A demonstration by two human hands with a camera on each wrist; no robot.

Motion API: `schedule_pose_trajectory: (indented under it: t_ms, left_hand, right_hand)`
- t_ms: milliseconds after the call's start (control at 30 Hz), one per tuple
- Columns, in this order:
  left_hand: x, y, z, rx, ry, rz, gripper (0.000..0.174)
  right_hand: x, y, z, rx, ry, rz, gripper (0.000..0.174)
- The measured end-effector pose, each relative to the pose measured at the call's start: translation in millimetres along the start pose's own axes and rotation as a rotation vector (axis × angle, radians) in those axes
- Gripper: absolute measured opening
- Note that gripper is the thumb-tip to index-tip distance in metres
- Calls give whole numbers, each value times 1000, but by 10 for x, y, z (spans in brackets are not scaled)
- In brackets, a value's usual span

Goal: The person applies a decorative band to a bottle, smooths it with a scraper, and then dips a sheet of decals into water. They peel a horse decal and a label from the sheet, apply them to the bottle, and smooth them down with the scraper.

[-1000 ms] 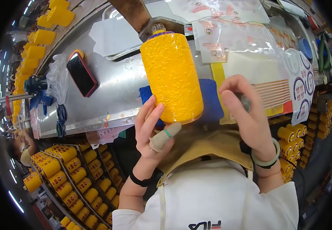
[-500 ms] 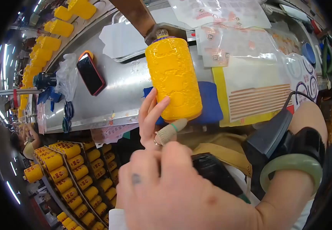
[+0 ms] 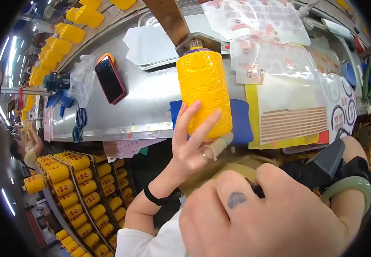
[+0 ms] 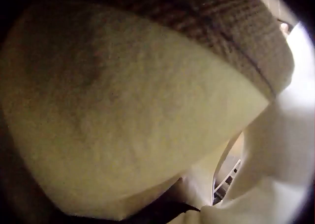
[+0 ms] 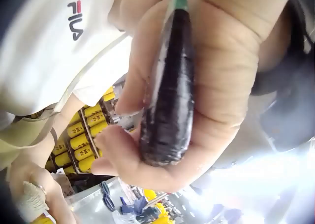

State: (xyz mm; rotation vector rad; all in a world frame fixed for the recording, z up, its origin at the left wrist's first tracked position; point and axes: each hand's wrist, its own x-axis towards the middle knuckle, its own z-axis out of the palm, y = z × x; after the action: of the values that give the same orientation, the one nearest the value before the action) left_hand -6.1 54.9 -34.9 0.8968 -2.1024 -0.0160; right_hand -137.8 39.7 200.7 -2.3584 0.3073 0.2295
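Note:
A yellow embossed bottle (image 3: 207,85) with a clear glass neck lies along the workbench, its neck against a metal bracket (image 3: 202,39). My left hand (image 3: 189,147) holds its lower end, two fingers spread over the side. The thumb wears a knitted cover (image 3: 218,146) and sits by the base. Close to the head camera, my right hand (image 3: 258,214) has its fingers curled. In the right wrist view these fingers wrap a black, tapered, tape-wrapped tool (image 5: 170,91) with a green narrow end. Pale cloth (image 4: 133,110) fills most of the left wrist view, hiding that hand.
A blue pad (image 3: 241,124) lies beneath the bottle. To its left are a phone (image 3: 110,81), a plastic bag (image 3: 81,81) and scissors (image 3: 79,124). Striped sheets (image 3: 292,124) and sticker sheets (image 3: 258,21) cover the right side. Racked yellow bottles (image 3: 61,171) stand at lower left.
My right hand has come from beside the sheets to close before the head camera, now gripping the black tool. The left hand's fingers have spread on the bottle. The head view has shifted.

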Motion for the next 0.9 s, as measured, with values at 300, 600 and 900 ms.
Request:
schedule_pose_trajectory:
  t_ms: [300, 600, 900]
  left_hand:
    - [-232, 73, 158, -519, 159, -538, 68]
    - [-284, -85, 0, 29, 17, -343, 94]
    - [-61, -310, 18, -465, -87, -618, 117]
  right_hand:
    - [42, -22, -341, 118, -269, 138, 54]
    - [-352, 1137, 429, 313, 224, -4, 21]
    - [-635, 2390, 55, 249, 608, 663, 39]
